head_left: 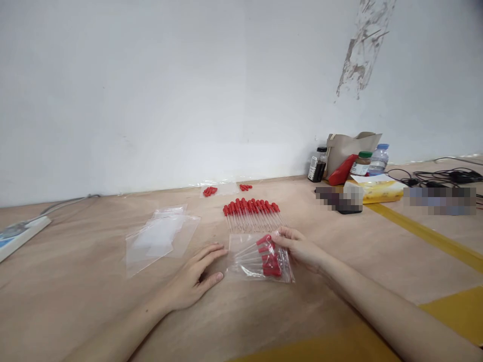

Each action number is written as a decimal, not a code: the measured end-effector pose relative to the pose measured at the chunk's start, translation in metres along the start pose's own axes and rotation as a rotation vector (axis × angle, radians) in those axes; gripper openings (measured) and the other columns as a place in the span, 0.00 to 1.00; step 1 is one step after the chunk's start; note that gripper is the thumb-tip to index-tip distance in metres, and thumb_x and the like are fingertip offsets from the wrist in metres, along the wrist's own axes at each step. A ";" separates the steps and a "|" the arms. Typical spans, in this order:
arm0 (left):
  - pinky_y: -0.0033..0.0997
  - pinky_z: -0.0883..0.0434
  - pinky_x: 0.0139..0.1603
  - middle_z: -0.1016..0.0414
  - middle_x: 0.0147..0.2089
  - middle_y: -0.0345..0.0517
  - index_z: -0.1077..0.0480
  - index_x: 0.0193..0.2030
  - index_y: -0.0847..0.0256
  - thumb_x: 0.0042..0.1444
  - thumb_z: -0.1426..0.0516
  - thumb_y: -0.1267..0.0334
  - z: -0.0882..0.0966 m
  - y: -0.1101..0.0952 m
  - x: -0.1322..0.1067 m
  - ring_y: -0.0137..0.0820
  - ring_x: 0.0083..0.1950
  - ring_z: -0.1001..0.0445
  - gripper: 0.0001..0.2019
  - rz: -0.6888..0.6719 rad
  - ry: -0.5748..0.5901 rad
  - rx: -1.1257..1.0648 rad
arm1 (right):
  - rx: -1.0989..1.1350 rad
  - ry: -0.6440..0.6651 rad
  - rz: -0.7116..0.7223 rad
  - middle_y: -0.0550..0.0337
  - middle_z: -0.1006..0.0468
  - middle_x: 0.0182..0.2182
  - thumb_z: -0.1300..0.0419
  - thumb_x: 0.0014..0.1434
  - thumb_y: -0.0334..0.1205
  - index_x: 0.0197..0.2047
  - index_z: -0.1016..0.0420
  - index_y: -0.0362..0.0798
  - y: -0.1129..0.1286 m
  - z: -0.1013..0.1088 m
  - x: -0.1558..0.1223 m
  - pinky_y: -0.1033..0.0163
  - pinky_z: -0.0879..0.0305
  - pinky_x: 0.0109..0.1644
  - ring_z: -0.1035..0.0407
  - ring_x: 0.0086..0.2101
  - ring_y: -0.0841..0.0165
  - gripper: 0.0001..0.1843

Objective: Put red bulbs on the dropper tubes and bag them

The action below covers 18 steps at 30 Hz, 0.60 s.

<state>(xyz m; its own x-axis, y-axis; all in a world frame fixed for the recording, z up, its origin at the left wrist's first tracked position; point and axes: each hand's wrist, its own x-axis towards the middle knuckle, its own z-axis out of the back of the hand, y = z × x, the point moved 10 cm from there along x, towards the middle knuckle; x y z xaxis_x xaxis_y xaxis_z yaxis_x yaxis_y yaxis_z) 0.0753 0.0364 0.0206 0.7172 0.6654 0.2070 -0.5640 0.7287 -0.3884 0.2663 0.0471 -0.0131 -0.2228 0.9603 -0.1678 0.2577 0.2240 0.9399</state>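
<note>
A clear zip bag (247, 272) lies on the brown table covering, with several red-bulbed droppers (268, 254) inside, their bulbs toward the zip end on the right. My right hand (296, 246) pinches the bag's upper right corner near the zip. At the left edge of the bag, my left hand (199, 274) rests with fingers stretched out, the fingertips close to the plastic; whether they touch it I cannot tell. Just beyond the bag, a row of droppers (252, 213) lies side by side, red bulbs pointing away from me and clear tubes toward me.
Flat clear bags (162, 236) overlap on the left. Loose red bulbs (210, 191) lie on plastic near the wall. A power strip (24, 236) sits far left. At the right stand a dark bottle (317, 166), a green-lidded jar (361, 165), a yellow tissue pack (383, 192) and black cables (449, 175).
</note>
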 end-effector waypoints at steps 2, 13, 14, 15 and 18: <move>0.44 0.44 0.60 0.45 0.62 0.44 0.46 0.60 0.51 0.59 0.52 0.58 0.001 -0.002 0.000 0.38 0.62 0.47 0.21 -0.005 -0.011 0.006 | 0.059 -0.023 0.016 0.54 0.23 0.27 0.42 0.52 0.40 0.33 0.29 0.43 0.010 0.007 -0.001 0.61 0.31 0.31 0.28 0.26 0.68 0.09; 0.46 0.40 0.54 0.33 0.52 0.50 0.30 0.44 0.58 0.54 0.52 0.50 0.063 0.073 -0.009 0.43 0.55 0.37 0.19 0.368 -0.394 0.459 | 0.359 -0.729 0.308 0.59 0.26 0.22 0.53 0.59 0.31 0.32 0.33 0.44 0.068 0.177 0.003 0.67 0.29 0.27 0.30 0.21 0.73 0.10; 0.46 0.42 0.55 0.35 0.54 0.51 0.31 0.46 0.59 0.54 0.53 0.48 0.067 0.085 -0.012 0.43 0.57 0.39 0.21 0.434 -0.384 0.494 | 0.352 -0.775 0.301 0.61 0.27 0.21 0.54 0.59 0.31 0.31 0.34 0.44 0.065 0.188 0.005 0.67 0.29 0.27 0.31 0.20 0.73 0.10; 0.45 0.43 0.57 0.36 0.56 0.53 0.32 0.49 0.61 0.54 0.54 0.47 0.068 0.095 -0.014 0.43 0.59 0.42 0.24 0.492 -0.354 0.512 | 0.345 -0.801 0.294 0.61 0.27 0.21 0.54 0.59 0.30 0.30 0.34 0.44 0.062 0.194 0.009 0.67 0.29 0.26 0.31 0.20 0.74 0.10; 0.45 0.47 0.59 0.44 0.61 0.57 0.41 0.58 0.67 0.53 0.56 0.43 0.062 0.118 -0.020 0.44 0.63 0.50 0.34 0.627 -0.222 0.499 | 0.316 -0.813 0.275 0.62 0.28 0.20 0.56 0.59 0.27 0.31 0.36 0.44 0.054 0.200 0.019 0.67 0.29 0.27 0.30 0.21 0.73 0.11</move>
<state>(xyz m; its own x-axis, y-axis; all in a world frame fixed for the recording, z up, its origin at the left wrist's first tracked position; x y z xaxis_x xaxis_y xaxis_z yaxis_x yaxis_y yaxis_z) -0.0306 0.1187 0.0263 0.1415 0.9504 0.2771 -0.9848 0.1636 -0.0580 0.4642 0.1104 -0.0255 0.5845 0.7809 -0.2204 0.4757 -0.1097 0.8727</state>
